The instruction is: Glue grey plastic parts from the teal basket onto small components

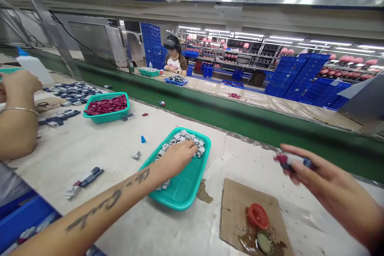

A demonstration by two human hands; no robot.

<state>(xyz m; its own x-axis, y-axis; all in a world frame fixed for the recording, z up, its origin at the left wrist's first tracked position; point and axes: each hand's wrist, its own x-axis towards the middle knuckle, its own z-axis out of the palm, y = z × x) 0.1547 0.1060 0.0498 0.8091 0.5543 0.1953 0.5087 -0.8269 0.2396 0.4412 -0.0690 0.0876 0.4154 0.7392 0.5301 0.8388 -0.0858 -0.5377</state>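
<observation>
A factory bench (90, 144) with a pale, scuffed top runs beside a green conveyor (240, 118); stacked blue crates (303, 80) and racks fill the background, and a person (174, 61) sits at the far bench.

The left hand (177, 158) reaches into a teal tray (186, 192), fingers curled down on a heap of small grey parts (183, 138); whether it has pinched one cannot be told. The tray is shallow, rectangular, with a perforated plastic floor, and lies angled on the bench, the parts piled at its far end and its near half bare.

The right hand (327, 186) is raised well apart to the right, thumb and fingers clamped on a small piece (289, 161), dark blue with a red end, blurred.

Below it lies a square of brown cardboard (237, 212) stained with glossy smears, bearing a red cap (257, 215) and a round greenish lid (264, 243).

Further left, a second teal basket (103, 118) holds dark red parts (106, 105); dark blue pieces (69, 90) are scattered behind it. A co-worker's arm (16, 124) with a bangle stands at the left edge, near a white bottle (34, 68). A tiny blue cone (143, 139) and stray bits dot the open bench between the trays.
</observation>
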